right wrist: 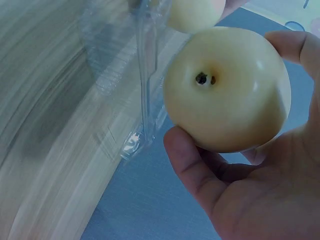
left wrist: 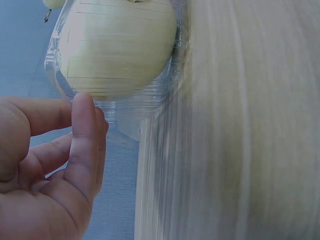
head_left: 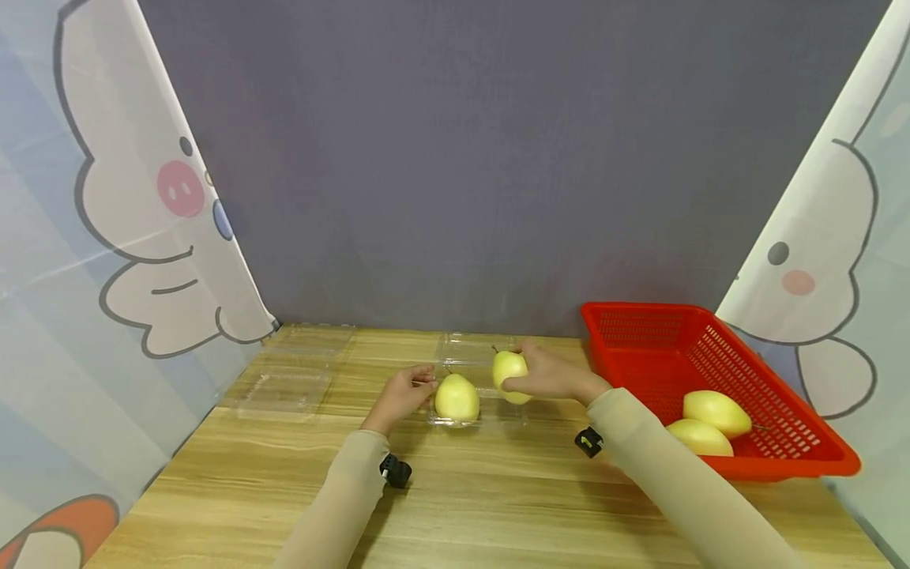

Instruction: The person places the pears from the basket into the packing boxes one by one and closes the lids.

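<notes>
My right hand [head_left: 550,374] grips a yellow pear [head_left: 508,368] by its side, over the right half of a clear plastic clamshell box [head_left: 483,419]. In the right wrist view this pear's base [right wrist: 230,95] faces the camera, with thumb and fingers curled round it. A second pear [head_left: 457,399] sits in the left half of the box. My left hand [head_left: 402,397] is at the box's left edge; in the left wrist view its thumb and index fingertips [left wrist: 83,102] pinch the clear rim [left wrist: 62,90]. The raised lid [head_left: 476,346] stands behind the pears.
On the right stands a red plastic basket [head_left: 618,359] with two pears [head_left: 716,412] at its near end. Another clear clamshell box [head_left: 280,393] lies open on the left of the wooden table [head_left: 498,506]. A grey cloth wall [head_left: 441,158] rises behind the table.
</notes>
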Demonstrator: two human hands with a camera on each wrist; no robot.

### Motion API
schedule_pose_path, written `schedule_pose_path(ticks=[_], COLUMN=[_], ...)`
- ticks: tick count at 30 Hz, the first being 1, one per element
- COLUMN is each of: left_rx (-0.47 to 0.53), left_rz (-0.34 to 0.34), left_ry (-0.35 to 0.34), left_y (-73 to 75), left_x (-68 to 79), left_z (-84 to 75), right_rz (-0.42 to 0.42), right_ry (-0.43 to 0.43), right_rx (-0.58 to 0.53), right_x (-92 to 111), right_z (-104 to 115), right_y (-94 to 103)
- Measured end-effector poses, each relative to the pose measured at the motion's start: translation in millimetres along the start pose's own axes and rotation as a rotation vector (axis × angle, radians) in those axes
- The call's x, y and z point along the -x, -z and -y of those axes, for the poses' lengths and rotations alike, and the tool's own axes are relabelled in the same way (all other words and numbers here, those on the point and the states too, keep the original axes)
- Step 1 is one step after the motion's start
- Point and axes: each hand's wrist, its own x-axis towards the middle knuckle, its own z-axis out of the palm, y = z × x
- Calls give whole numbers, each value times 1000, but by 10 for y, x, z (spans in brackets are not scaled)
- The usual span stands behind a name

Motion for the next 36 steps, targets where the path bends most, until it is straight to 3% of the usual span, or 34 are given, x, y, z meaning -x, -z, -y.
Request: schedule_pose_path(ticks=[19, 36], left_rx=[-8, 8], left_rz=[5, -8], left_ry=[-2, 8], left_y=[5, 4], left_x=[12, 5], left_z=[-7, 0], right_rz=[13, -18], right_ry=[-1, -26], right_rx=[-18, 56], right_x=[-61, -110], right_z=[3, 47], right_y=[-181, -266])
